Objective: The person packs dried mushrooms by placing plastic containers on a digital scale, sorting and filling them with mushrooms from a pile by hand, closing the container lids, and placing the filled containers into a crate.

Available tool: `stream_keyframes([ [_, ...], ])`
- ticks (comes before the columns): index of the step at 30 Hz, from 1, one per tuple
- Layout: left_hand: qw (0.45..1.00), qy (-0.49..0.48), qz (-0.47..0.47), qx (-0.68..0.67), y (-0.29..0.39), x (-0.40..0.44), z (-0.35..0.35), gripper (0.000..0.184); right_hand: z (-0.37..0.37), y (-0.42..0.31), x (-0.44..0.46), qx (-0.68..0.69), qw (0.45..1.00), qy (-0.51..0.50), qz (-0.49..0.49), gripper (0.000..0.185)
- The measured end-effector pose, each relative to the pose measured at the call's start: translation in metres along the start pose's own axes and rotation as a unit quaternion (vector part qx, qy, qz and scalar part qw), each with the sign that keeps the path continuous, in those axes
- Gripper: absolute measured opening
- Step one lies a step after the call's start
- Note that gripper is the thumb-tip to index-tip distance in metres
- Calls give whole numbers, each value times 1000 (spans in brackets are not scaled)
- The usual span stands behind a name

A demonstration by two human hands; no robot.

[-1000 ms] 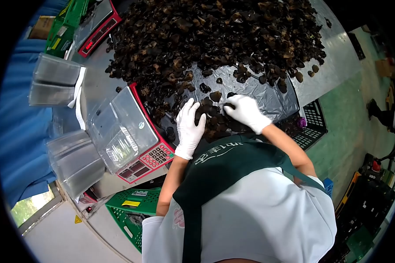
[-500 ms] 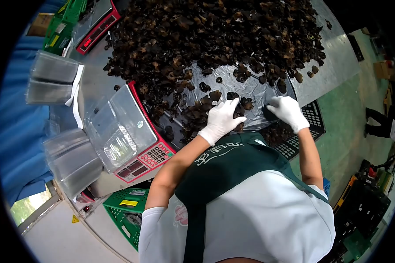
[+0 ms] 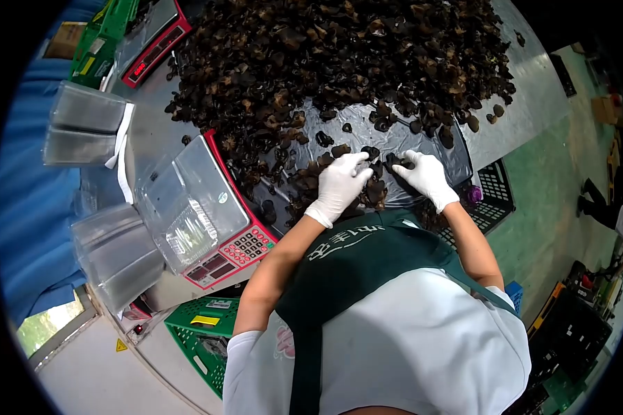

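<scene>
Both of my hands wear white gloves. My left hand [image 3: 340,187] is over the small heap of dark mushroom-like pieces [image 3: 313,181] near my apron, its thumb and fingers curved and a little apart, the fingertips by a dark piece [image 3: 371,152]. To its right, my right hand [image 3: 426,178] has thumb and forefinger closed round another dark piece [image 3: 392,162]. Black plastic sheeting [image 3: 422,146] lies beneath the pieces. Beyond my hands spreads a large pile of the same pieces [image 3: 339,59].
A red-edged scale [image 3: 239,245] bearing clear plastic trays [image 3: 190,235] stands left, with a second scale [image 3: 156,52] behind. Stacked clear packaging [image 3: 118,252] is farther left. A black crate [image 3: 495,194] is at right, a green crate [image 3: 204,321] below left. A person's dark-clothed legs [image 3: 599,207] show far right.
My left hand has moved right from the left side of the small heap. My right hand went right over the sheeting, then came back left, now with a dark piece between its fingertips.
</scene>
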State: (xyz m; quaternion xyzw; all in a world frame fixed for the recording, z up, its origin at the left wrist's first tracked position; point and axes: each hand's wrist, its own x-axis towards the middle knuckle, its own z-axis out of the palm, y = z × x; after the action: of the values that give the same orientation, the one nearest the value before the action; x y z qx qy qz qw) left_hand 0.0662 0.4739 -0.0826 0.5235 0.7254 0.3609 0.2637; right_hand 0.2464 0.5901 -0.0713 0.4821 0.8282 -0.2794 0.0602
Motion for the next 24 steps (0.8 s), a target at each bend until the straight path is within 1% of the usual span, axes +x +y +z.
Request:
stream_keyframes([
  [1, 993, 1, 101, 54, -6, 1, 8, 43, -2, -1, 0, 14, 999, -25, -17, 42],
  [2, 986, -32, 122, 108, -4, 1, 15, 47, -5, -3, -1, 27, 998, -48, -33, 42],
  [4, 968, -88, 130, 195, -4, 3, 23, 50, -6, -6, -2, 122, 987, -87, -62, 44],
  [5, 966, -48, 168, 189, -7, 5, 25, 43, -2, -1, -1, 150, 981, -101, -68, 44],
  [6, 966, -47, 172, 188, -7, 6, 24, 43, -1, 3, 1, 178, 974, -115, -74, 45],
  [7, 982, -31, 142, 124, -8, 6, 21, 39, -9, 0, 0, 188, 974, -110, -66, 46],
  [8, 992, -16, 110, 58, -10, 5, 19, 35, -2, 10, 6, 203, 974, -52, -80, 41],
  [9, 987, 59, 146, 36, -9, 8, 12, 29, -4, 13, 11, 185, 981, 3, -63, 39],
  [10, 995, 47, 83, -6, -7, 7, 2, 31, -9, 12, 17, 166, 983, 57, -45, 36],
  [12, 995, 58, -5, -82, -11, 4, -13, 32, -17, 14, 33, 87, 986, 142, 10, 32],
  [13, 983, 37, -63, -169, -16, 2, -21, 33, -15, 20, 45, 85, 978, 192, 1, 33],
  [14, 960, 16, -120, -253, -20, 1, -28, 33, -13, 25, 58, 84, 967, 242, -7, 34],
  [15, 931, 5, -183, -317, -5, 0, -43, 32, -14, 25, 67, 58, 964, 258, -11, 37],
  [17, 913, 12, -213, -348, -8, -5, -52, 32, -12, 23, 85, -5, 962, 271, -27, 45],
  [18, 908, 14, -222, -355, -8, -7, -54, 32, -11, 18, 90, -24, 965, 262, -20, 42],
  [20, 905, 24, -224, -361, -5, -9, -54, 33, 1, 23, 106, -75, 957, 275, -49, 39],
  [21, 903, 34, -226, -365, -4, -10, -53, 34, -1, 20, 108, -45, 959, 276, -50, 31],
  [22, 903, 35, -226, -365, -5, -11, -52, 34, -3, 18, 108, -46, 959, 277, -51, 31],
  [24, 900, 27, -230, -370, -6, -12, -49, 35, -9, 15, 103, 9, 975, 224, 2, 24],
])
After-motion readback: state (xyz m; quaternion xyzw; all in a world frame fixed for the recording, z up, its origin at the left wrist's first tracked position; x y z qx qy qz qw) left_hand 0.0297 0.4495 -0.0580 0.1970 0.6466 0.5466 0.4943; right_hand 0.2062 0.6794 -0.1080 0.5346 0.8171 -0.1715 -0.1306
